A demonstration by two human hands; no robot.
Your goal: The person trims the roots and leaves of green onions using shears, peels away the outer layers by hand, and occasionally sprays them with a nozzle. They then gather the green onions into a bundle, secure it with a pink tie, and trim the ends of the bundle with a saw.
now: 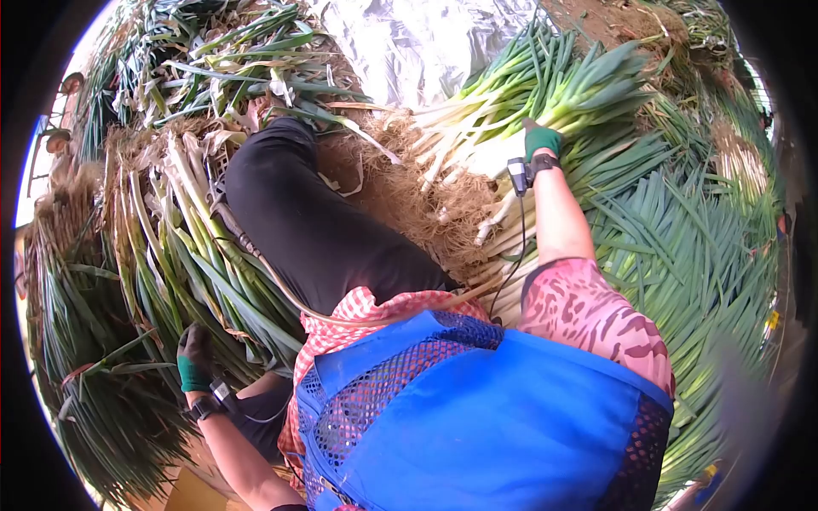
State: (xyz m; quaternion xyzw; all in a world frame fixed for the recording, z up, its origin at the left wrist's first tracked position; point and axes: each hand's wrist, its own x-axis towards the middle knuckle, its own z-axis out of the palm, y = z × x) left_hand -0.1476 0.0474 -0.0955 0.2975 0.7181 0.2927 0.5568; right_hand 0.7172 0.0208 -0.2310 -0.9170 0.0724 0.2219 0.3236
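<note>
My right hand, in a green and dark work glove, is closed around green onions at the upper right, where pale stalks meet green leaves. Their roots fan out toward my knee, over more green onions lying beneath. My left hand, gloved the same way, is low at the left, beside a heap of untrimmed green onions with withered outer leaves. Its fingers look loosely extended, with nothing visible in them. Both wrists wear black straps with small devices.
Leafy green onions lie stacked along the right side. More are heaped at the upper left. Silvery plastic sheeting covers the ground ahead. A thin hose crosses my dark-trousered leg, and a blue apron covers my lap.
</note>
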